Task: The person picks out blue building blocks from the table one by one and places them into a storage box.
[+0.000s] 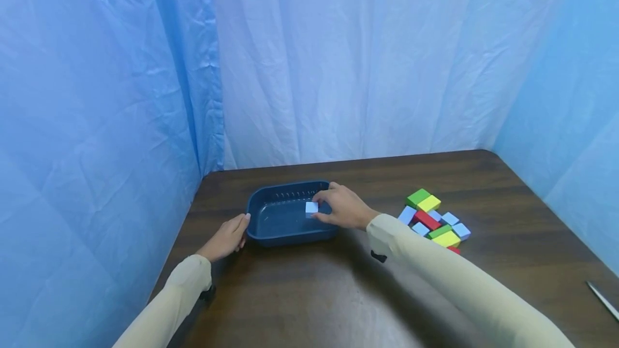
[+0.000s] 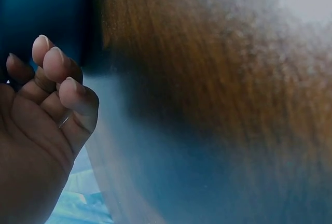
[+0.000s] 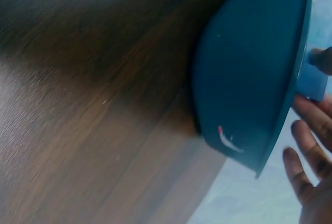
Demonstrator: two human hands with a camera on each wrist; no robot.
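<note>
A dark blue plastic basket [image 1: 290,241] with slots along its far side stands on the table. My right hand [image 1: 345,207] is over the basket's right side, pinching a light blue block [image 1: 311,208] between thumb and fingers. In the right wrist view the block [image 3: 311,81] shows just past the basket's rim, and the other fingers [image 3: 306,141] are spread. At the basket's left end, my left hand [image 1: 229,236] grips the rim with the thumb on top. The left wrist view shows its fingers [image 2: 78,97] curled beside the basket's wall [image 2: 46,16].
To the right lies a loose group of blocks: green [image 1: 418,197], yellow [image 1: 447,239], red [image 1: 426,223] and light blue [image 1: 461,231]. A thin metallic item [image 1: 602,299] lies at the table's right edge. Light blue curtains [image 1: 362,58] hang behind and on both sides.
</note>
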